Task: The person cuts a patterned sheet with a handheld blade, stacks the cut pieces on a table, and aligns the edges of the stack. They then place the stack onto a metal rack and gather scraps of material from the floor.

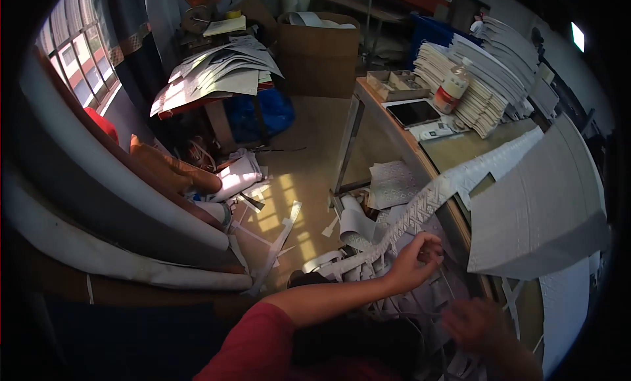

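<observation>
My left hand (pixel 418 261) is held over the scrap heap beside the table, its fingers curled in. Whether anything is inside them I cannot make out. Just behind it, a long white embossed strip (pixel 427 207) runs from the tabletop down to the heap of cut strips (pixel 358 266). Lower and to the right, my right hand (pixel 476 325) is in shadow and blurred, so its fingers do not show clearly. Above and right of both hands, a large stack of grey-white sheets (pixel 536 203) sticks out past the table edge.
On the table (pixel 460 217) stand an orange-labelled bottle (pixel 452 89), a dark tablet or phone (pixel 413 113), a divided tray (pixel 396 85) and piled white pieces (pixel 473 95). Rolls of material (pixel 125 177) lean at left. Loose strips (pixel 279 243) litter the floor. A cardboard box (pixel 319 56) stands behind.
</observation>
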{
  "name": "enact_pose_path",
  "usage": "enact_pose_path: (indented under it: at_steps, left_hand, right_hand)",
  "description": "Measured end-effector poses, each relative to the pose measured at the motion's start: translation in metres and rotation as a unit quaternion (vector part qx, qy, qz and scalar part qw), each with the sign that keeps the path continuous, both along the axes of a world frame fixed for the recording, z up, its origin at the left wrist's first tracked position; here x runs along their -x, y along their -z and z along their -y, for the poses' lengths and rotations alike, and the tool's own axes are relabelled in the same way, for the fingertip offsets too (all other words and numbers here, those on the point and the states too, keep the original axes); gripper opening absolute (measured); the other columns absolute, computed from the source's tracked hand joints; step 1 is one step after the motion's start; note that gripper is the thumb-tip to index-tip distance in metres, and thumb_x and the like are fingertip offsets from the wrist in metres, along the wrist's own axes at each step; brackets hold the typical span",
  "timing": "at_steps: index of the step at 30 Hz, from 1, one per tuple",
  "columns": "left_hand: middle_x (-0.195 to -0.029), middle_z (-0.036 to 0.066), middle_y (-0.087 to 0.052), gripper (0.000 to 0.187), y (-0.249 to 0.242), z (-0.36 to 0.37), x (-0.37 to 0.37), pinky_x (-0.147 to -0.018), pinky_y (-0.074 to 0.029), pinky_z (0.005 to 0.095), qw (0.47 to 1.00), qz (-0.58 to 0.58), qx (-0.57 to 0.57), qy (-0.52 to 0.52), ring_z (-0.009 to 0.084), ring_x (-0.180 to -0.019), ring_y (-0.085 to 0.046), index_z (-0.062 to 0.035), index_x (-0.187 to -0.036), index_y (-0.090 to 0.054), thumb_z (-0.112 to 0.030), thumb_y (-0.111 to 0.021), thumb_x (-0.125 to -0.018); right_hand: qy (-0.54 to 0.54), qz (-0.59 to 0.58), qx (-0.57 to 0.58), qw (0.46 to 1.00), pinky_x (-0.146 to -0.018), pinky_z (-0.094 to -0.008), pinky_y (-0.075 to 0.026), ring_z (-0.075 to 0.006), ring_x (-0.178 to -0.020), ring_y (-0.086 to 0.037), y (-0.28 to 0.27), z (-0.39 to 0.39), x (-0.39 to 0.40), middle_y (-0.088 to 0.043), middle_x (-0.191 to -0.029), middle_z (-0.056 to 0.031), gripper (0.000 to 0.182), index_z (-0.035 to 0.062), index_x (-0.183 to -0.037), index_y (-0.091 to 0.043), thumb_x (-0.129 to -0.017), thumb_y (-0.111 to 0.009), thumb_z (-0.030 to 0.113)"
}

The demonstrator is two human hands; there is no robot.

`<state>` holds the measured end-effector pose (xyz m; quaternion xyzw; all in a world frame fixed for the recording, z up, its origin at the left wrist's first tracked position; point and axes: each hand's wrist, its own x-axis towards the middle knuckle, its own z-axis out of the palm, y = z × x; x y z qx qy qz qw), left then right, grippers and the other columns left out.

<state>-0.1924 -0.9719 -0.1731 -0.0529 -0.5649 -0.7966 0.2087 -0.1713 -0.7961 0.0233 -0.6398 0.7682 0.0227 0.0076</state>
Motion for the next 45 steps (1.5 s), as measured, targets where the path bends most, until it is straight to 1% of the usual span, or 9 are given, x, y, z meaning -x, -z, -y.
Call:
enact_pose_path:
  at_steps: [3, 10, 16, 23, 31, 35, 41, 44, 45]
  left_hand:
    - [-0.099, 0.004, -0.061, 0.023, 0.002, 0.079, 0.012, -0.078, -0.050, 0.0258, 0.993, 0.042, 0.109, -0.035, 0.0090, -0.087, -0.060, -0.0034, -0.112, -0.053, -0.007, -0.065, -0.092]
    - [-0.088, 0.005, -0.063, 0.019, 0.052, 0.186, 0.002, -0.071, -0.050, 0.0271, 0.968, 0.187, 0.040, -0.164, 0.0103, -0.079, -0.061, -0.0027, -0.109, -0.055, -0.011, -0.063, -0.093]
    - [-0.097, 0.014, -0.068, 0.036, 0.063, 0.171, -0.059, -0.079, -0.054, 0.0387, 0.894, 0.372, 0.247, 0.022, 0.0278, -0.087, -0.069, -0.0060, -0.112, -0.058, -0.030, -0.069, -0.086]
    - [-0.099, 0.016, -0.069, 0.041, 0.009, 0.184, -0.065, -0.083, -0.053, 0.0394, 0.847, 0.339, 0.292, 0.285, 0.0291, -0.094, -0.068, -0.0068, -0.113, -0.062, -0.035, -0.072, -0.084]
    - [-0.102, 0.015, -0.069, 0.038, -0.070, 0.213, 0.019, -0.084, -0.052, 0.0395, 0.825, 0.335, 0.372, 0.262, 0.0288, -0.097, -0.068, -0.0046, -0.113, -0.063, -0.029, -0.070, -0.085]
    - [-0.103, 0.018, -0.068, 0.041, -0.026, 0.197, 0.032, -0.084, -0.053, 0.0373, 0.851, 0.257, 0.362, 0.279, 0.0280, -0.094, -0.067, 0.0012, -0.116, -0.061, -0.025, -0.071, -0.086]
    - [-0.099, 0.016, -0.067, 0.039, -0.062, 0.122, 0.024, -0.082, -0.052, 0.0360, 0.730, 0.266, 0.485, 0.401, 0.0254, -0.092, -0.066, 0.0019, -0.119, -0.058, -0.018, -0.069, -0.088]
    - [-0.100, 0.017, -0.066, 0.040, -0.063, 0.080, 0.028, -0.083, -0.053, 0.0367, 0.651, 0.298, 0.541, 0.441, 0.0261, -0.093, -0.066, 0.0014, -0.121, -0.057, -0.021, -0.067, -0.089]
    - [-0.100, 0.017, -0.066, 0.040, -0.064, 0.063, 0.030, -0.083, -0.053, 0.0368, 0.623, 0.305, 0.557, 0.457, 0.0261, -0.093, -0.066, 0.0012, -0.121, -0.057, -0.021, -0.067, -0.089]
  right_hand:
    - [0.056, 0.179, -0.059, 0.981, -0.067, -0.0379, -0.052, -0.0243, -0.082, -0.064, 0.008, 0.034, 0.008, -0.064, -0.103, -0.0081, 0.022, 0.0103, -0.092, -0.068, -0.074, -0.073, 0.021]
    - [0.186, 0.349, -0.147, 0.906, -0.072, -0.0402, -0.051, -0.0267, -0.089, -0.063, 0.052, 0.075, 0.030, -0.063, -0.108, -0.0101, 0.024, 0.0099, -0.099, -0.067, -0.079, -0.068, 0.023]
    - [0.307, 0.377, -0.202, 0.850, -0.077, -0.0421, -0.051, -0.0287, -0.094, -0.062, 0.053, 0.079, 0.042, -0.063, -0.112, -0.0118, 0.026, 0.0096, -0.105, -0.066, -0.083, -0.063, 0.025]
    - [0.426, 0.386, -0.199, 0.794, -0.082, -0.0443, -0.050, -0.0310, -0.101, -0.061, 0.053, 0.042, 0.012, -0.062, -0.117, -0.0138, 0.030, 0.0093, -0.112, -0.065, -0.088, -0.057, 0.027]
    - [0.496, 0.381, -0.177, 0.760, -0.088, -0.0468, -0.049, -0.0337, -0.109, -0.060, 0.086, -0.006, -0.020, -0.062, -0.123, -0.0161, 0.035, 0.0089, -0.119, -0.064, -0.094, -0.051, 0.029]
    - [0.537, 0.361, -0.169, 0.743, -0.092, -0.0481, -0.049, -0.0350, -0.112, -0.060, 0.106, -0.032, -0.066, -0.061, -0.125, -0.0173, 0.038, 0.0087, -0.123, -0.063, -0.097, -0.048, 0.031]
    - [0.626, 0.263, -0.061, 0.732, -0.093, -0.0426, -0.049, -0.0329, -0.110, -0.061, 0.233, -0.101, -0.146, -0.062, -0.126, -0.0168, 0.037, 0.0112, -0.125, -0.064, -0.093, -0.056, 0.029]
    - [0.713, 0.443, -0.029, 0.542, -0.090, -0.0424, -0.051, -0.0348, -0.104, -0.063, 0.176, -0.127, -0.164, -0.065, -0.118, -0.0185, 0.034, 0.0098, -0.115, -0.069, -0.089, -0.060, 0.030]
    - [0.721, 0.447, -0.010, 0.529, -0.090, -0.0424, -0.051, -0.0348, -0.104, -0.063, 0.189, -0.138, -0.177, -0.065, -0.118, -0.0185, 0.034, 0.0098, -0.115, -0.069, -0.089, -0.060, 0.030]
